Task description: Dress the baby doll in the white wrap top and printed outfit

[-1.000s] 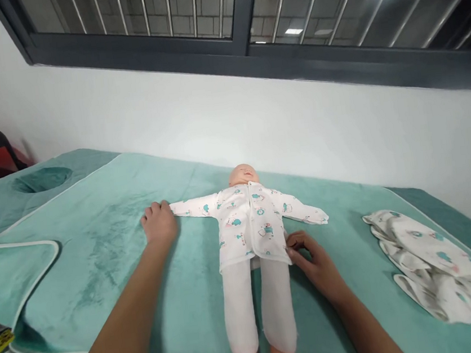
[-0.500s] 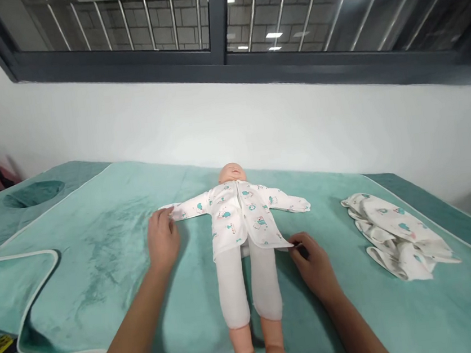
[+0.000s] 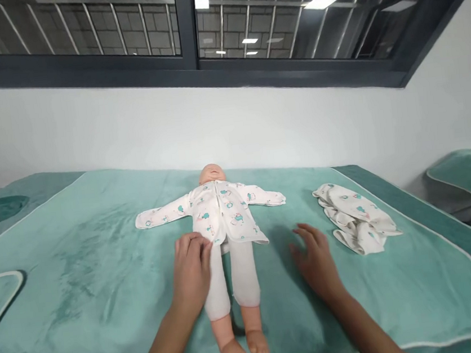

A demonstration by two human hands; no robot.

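We see one doll [image 3: 212, 173] in one jacket [image 3: 218, 209] on the bed [image 3: 105, 304]; our left hand [image 3: 191, 269] curls at its hem, pinch unclear, our right hand [image 3: 316, 261] loosely spread, one cloth bundle [image 3: 357, 216] nearby.

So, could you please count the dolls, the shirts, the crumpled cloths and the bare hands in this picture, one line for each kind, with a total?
Doll: 1
Printed shirt, on the doll: 1
Crumpled cloth: 1
Bare hands, left hand and right hand: 2
Total: 5
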